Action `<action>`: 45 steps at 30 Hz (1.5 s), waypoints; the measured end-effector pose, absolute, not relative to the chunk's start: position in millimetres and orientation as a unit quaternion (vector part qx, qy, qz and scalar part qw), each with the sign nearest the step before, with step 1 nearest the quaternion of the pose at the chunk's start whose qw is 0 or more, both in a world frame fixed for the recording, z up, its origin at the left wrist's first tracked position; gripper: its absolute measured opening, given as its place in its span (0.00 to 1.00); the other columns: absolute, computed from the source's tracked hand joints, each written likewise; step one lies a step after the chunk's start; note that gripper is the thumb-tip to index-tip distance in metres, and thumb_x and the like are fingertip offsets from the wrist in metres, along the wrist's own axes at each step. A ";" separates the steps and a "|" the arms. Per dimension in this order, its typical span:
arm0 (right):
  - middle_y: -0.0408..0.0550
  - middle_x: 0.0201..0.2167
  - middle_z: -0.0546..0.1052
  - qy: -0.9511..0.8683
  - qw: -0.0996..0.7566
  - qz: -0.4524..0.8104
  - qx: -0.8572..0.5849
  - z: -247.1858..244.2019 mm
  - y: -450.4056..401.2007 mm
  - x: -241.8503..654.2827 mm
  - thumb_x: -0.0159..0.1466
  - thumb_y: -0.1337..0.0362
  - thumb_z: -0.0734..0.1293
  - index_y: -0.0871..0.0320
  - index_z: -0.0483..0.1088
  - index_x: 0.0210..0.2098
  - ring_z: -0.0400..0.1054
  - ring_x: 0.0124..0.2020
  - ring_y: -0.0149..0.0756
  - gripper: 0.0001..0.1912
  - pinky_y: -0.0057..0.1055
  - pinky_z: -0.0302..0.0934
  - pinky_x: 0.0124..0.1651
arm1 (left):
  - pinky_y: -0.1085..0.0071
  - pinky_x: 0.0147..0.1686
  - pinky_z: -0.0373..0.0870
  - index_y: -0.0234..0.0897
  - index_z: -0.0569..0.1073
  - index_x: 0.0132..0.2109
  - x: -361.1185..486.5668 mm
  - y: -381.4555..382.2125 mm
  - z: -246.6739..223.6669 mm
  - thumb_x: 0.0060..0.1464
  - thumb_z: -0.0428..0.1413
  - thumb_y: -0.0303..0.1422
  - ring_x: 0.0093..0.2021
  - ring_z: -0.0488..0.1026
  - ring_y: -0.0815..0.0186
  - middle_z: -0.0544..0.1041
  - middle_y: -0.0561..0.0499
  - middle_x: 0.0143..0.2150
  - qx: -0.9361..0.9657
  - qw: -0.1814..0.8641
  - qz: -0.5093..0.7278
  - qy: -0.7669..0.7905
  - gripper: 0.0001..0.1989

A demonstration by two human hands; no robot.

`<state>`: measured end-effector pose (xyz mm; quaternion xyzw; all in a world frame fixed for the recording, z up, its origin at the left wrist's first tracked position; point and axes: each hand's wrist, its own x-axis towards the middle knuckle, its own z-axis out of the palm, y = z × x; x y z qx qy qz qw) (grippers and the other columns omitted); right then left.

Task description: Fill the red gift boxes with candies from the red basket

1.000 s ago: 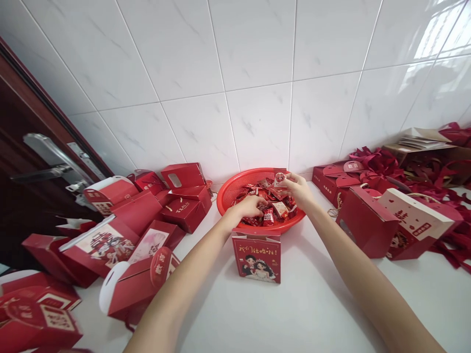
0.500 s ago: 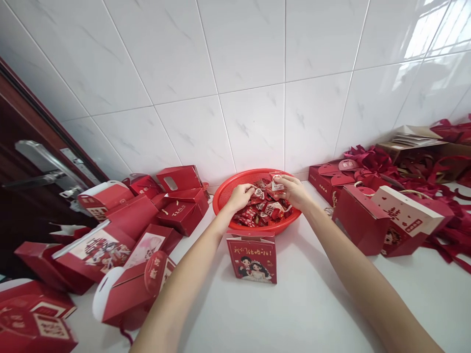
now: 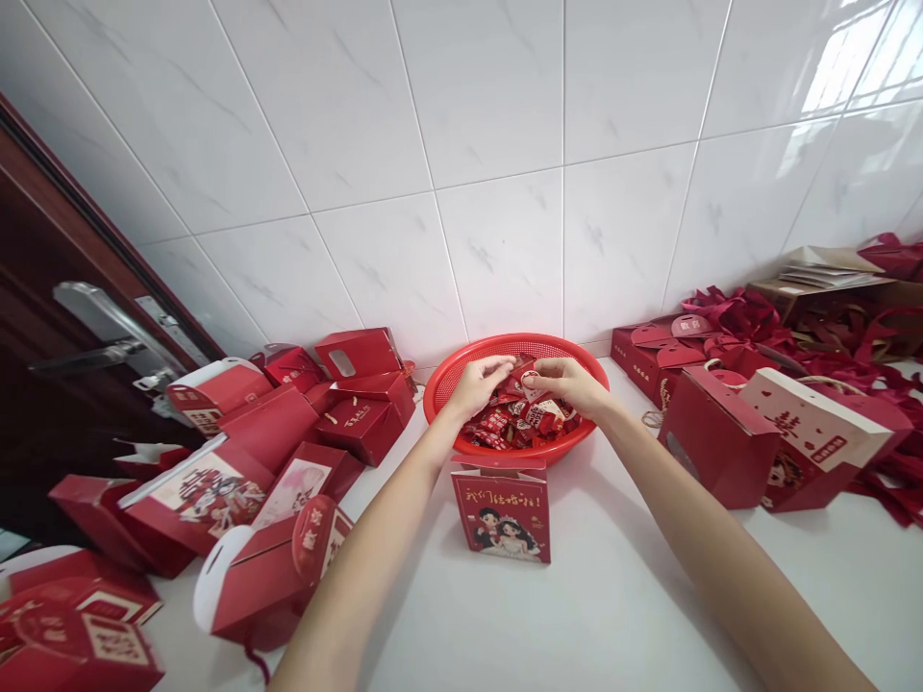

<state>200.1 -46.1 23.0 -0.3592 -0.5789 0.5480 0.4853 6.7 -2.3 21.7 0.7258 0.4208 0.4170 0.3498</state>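
A red perforated basket point(image 3: 592, 370) full of red wrapped candies point(image 3: 505, 423) stands against the tiled wall. Over its left part is my left hand point(image 3: 480, 386), its fingers pinched at the candies; what they hold, if anything, is too small to make out. My right hand point(image 3: 573, 384) pinches a red wrapped candy point(image 3: 532, 382) with a pale label, above the pile. Just in front of the basket, a small red box point(image 3: 505, 514) with a cartoon couple stands upright between my forearms.
Many red gift boxes point(image 3: 270, 567) crowd the left side, near a dark door point(image 3: 43, 288) with a metal handle. On the right are red bags point(image 3: 721, 437), a cream-topped bag point(image 3: 814, 423), red ribbons point(image 3: 742, 317) and stacked paper point(image 3: 829, 267).
My hands have come closer together over the basket, and the candy in my right hand has moved slightly left and down. The whole view has shifted a little.
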 end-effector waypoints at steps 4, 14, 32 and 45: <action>0.44 0.30 0.79 -0.550 0.532 0.519 -0.381 19.1 -42.0 201.4 0.47 0.54 0.79 0.57 0.73 0.30 0.73 0.30 0.33 0.18 0.28 0.67 0.31 | 0.67 0.44 0.73 0.37 0.79 0.47 -6.5 10.1 13.5 0.60 0.50 0.41 0.45 0.78 0.60 0.82 0.45 0.45 0.675 0.310 0.415 0.525 0.17; 0.44 0.26 0.78 -0.520 0.550 0.513 -0.404 16.3 -38.6 200.2 0.46 0.59 0.79 0.56 0.73 0.29 0.72 0.28 0.35 0.16 0.29 0.67 0.29 | 0.64 0.42 0.75 0.35 0.78 0.43 -22.1 19.3 -10.4 0.53 0.66 0.34 0.44 0.77 0.58 0.79 0.45 0.43 0.651 0.308 0.205 0.663 0.11; 0.41 0.24 0.76 -0.431 0.600 0.610 -0.286 39.2 -52.2 196.2 0.39 0.56 0.82 0.57 0.73 0.27 0.68 0.25 0.30 0.21 0.28 0.65 0.27 | 0.67 0.39 0.76 0.36 0.75 0.49 2.7 -34.9 43.1 0.45 0.61 0.31 0.37 0.79 0.62 0.82 0.47 0.41 0.544 0.484 0.550 0.408 0.21; 0.44 0.32 0.80 -0.469 0.557 0.645 -0.232 71.5 -103.8 173.0 0.50 0.59 0.80 0.56 0.75 0.35 0.74 0.33 0.36 0.16 0.31 0.68 0.36 | 0.72 0.39 0.73 0.38 0.78 0.45 4.5 -105.9 73.5 0.37 0.70 0.25 0.37 0.78 0.67 0.81 0.53 0.37 0.398 0.575 0.682 0.214 0.24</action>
